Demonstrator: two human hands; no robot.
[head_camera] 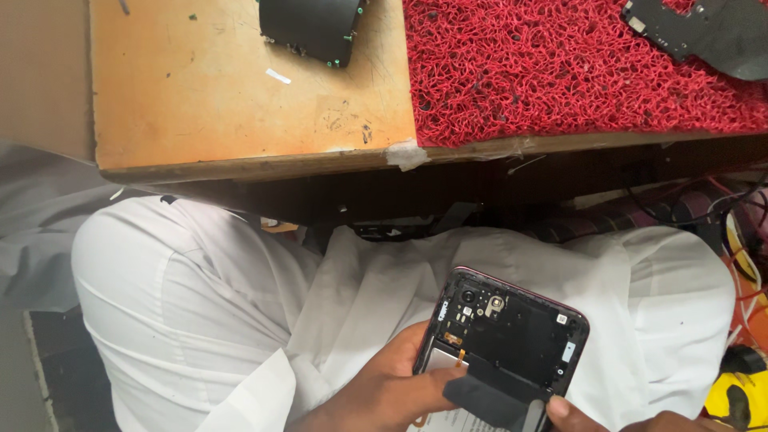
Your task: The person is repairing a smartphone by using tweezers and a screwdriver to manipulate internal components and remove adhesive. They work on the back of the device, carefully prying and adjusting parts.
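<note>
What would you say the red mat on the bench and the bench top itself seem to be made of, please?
The red mat looks like looped plastic or vinyl coil: tangled, open strands with a slight sheen. The bench top appears to be plywood or laminated board, tan and matt, scuffed and stained, with tape on its front edge.

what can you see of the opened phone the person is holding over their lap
The opened phone has its back cover off, showing a dark inner frame with a camera module, small metal shields and an orange flex strip near the top. A thin reddish edge runs round the rounded corners. A black flap lies across the lower part, over a pale battery. It sits tilted above white-clothed knees, below the table edge. The left hand grips its left side; the right hand touches its lower edge.
</note>
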